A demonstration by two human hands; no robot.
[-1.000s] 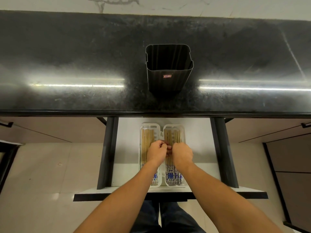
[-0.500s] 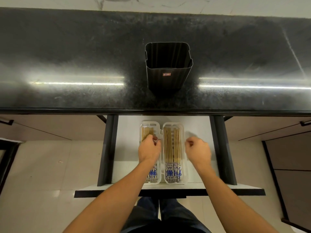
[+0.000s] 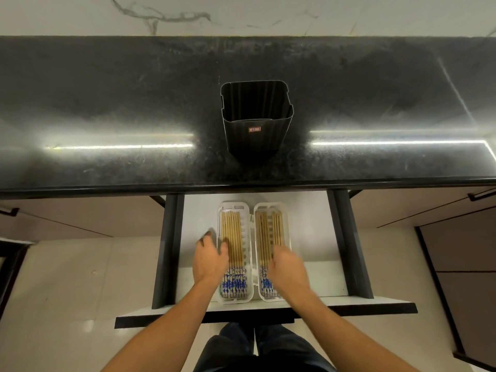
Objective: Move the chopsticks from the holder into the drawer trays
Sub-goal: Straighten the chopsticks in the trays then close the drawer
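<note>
A black square holder [image 3: 256, 122] stands on the dark countertop, and I see no chopsticks inside it. Below, the drawer [image 3: 308, 229] is pulled out with two white trays side by side. The left tray [image 3: 247, 253] and the right tray [image 3: 286, 216] each hold several wooden chopsticks [image 3: 233, 237] with blue-patterned ends. My left hand [image 3: 210, 260] rests on the left tray's outer edge with fingers spread. My right hand [image 3: 287, 267] lies over the right tray's near half, fingers apart, holding nothing.
The black countertop [image 3: 107, 116] overhangs the back of the drawer. Dark drawer rails [image 3: 167, 251] run along both sides. Cabinet fronts with handles [image 3: 480, 196] flank the drawer. My legs [image 3: 252, 347] stand right below the drawer front.
My hands were together over the middle of the trays, then parted. The left hand has shifted to the left tray's outer edge; the right hand came back over the right tray.
</note>
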